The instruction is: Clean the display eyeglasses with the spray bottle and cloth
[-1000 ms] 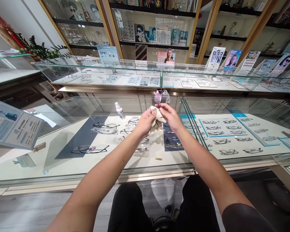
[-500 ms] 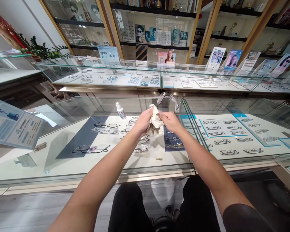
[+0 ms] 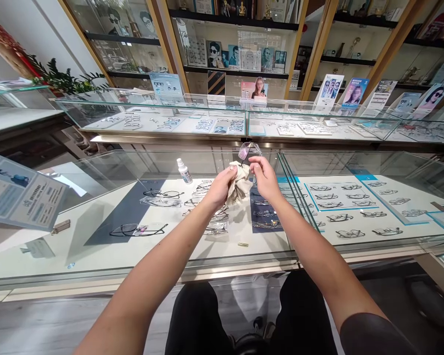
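Note:
Above the glass counter, my left hand (image 3: 222,187) is closed on a crumpled cream cleaning cloth (image 3: 240,185). A pair of thin-rimmed eyeglasses (image 3: 244,152) sticks up from the top of the cloth, lenses toward the far side. Part of the frame is hidden by the cloth and fingers. My right hand (image 3: 265,178) is just right of the cloth, thumb and forefinger apart, fingertips close to the eyeglasses. I see nothing held in it. A white spray bottle (image 3: 184,171) stands upright left of my left hand.
Eyeglasses (image 3: 138,230) lie on the left of the counter (image 3: 207,268), with another pair (image 3: 163,193) behind. A small gold-coloured piece (image 3: 243,244) lies near the front edge. A tilted leaflet stand (image 3: 25,192) occupies the left; a second display case (image 3: 163,101) stands beyond.
My right hand has come off the cloth, its fingers lifting and spreading slightly. The eyeglasses have turned, their lenses now closer together in view. My left hand keeps the cloth.

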`<control>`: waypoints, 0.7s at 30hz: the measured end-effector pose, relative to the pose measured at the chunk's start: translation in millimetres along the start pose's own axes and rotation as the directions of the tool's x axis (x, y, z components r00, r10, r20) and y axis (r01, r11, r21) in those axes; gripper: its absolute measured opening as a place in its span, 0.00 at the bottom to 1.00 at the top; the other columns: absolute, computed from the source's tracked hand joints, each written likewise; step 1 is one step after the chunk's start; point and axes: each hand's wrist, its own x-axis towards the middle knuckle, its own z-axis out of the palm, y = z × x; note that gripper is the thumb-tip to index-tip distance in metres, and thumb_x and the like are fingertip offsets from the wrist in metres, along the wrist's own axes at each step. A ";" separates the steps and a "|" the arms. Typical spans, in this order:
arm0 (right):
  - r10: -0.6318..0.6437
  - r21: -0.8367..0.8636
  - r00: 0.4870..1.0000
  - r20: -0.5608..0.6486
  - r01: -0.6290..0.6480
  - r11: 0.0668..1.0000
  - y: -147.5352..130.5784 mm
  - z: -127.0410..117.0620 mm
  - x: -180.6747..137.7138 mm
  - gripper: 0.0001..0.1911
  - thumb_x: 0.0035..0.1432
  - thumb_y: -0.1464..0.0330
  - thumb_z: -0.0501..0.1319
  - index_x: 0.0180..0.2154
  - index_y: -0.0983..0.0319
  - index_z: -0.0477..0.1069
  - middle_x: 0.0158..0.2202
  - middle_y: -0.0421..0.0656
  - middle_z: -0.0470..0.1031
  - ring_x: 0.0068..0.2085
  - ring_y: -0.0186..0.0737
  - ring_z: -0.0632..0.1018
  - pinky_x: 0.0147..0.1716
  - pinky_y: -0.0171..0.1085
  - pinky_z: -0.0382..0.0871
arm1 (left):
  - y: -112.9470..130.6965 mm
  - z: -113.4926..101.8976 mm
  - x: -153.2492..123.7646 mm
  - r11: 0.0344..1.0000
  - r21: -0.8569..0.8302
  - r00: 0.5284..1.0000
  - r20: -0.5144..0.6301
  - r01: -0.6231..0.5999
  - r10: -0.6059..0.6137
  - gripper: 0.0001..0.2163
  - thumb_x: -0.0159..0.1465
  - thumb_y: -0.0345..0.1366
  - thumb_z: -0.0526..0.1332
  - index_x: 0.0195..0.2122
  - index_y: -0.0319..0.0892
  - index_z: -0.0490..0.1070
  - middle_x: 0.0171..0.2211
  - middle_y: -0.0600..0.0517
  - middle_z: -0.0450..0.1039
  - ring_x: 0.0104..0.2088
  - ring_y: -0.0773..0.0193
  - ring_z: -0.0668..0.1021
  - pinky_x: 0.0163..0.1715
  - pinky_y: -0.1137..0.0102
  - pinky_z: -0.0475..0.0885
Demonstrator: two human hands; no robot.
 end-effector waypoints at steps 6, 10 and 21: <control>0.051 -0.072 0.999 -0.006 -0.052 0.996 -3.3 -1.6 -1.9 0.35 0.71 0.33 0.51 0.27 0.55 0.62 0.25 0.38 0.62 0.28 0.40 0.64 0.32 0.41 0.59 | 2.9 2.5 -7.0 0.997 0.077 0.996 0.090 -0.015 0.009 0.29 0.59 0.62 0.77 0.44 0.41 0.78 0.34 0.51 0.81 0.32 0.62 0.80 0.34 0.70 0.75; 0.064 0.005 0.997 0.051 -0.065 0.998 -9.6 1.5 -3.8 0.39 0.66 0.31 0.57 0.23 0.56 0.58 0.22 0.36 0.57 0.27 0.36 0.60 0.30 0.41 0.55 | 3.3 4.4 -8.3 0.992 0.120 0.992 0.121 -0.033 0.018 0.29 0.59 0.63 0.77 0.39 0.41 0.74 0.29 0.54 0.76 0.27 0.67 0.75 0.30 0.72 0.72; 0.089 0.281 0.991 0.100 -0.114 0.953 -12.9 10.9 -5.4 0.24 0.53 0.44 0.78 0.31 0.58 0.86 0.29 0.39 0.77 0.34 0.38 0.72 0.37 0.39 0.68 | -3.5 -0.1 -4.2 0.937 0.282 0.979 0.062 -0.205 0.195 0.30 0.66 0.67 0.67 0.41 0.40 0.79 0.25 0.54 0.74 0.27 0.65 0.73 0.30 0.70 0.70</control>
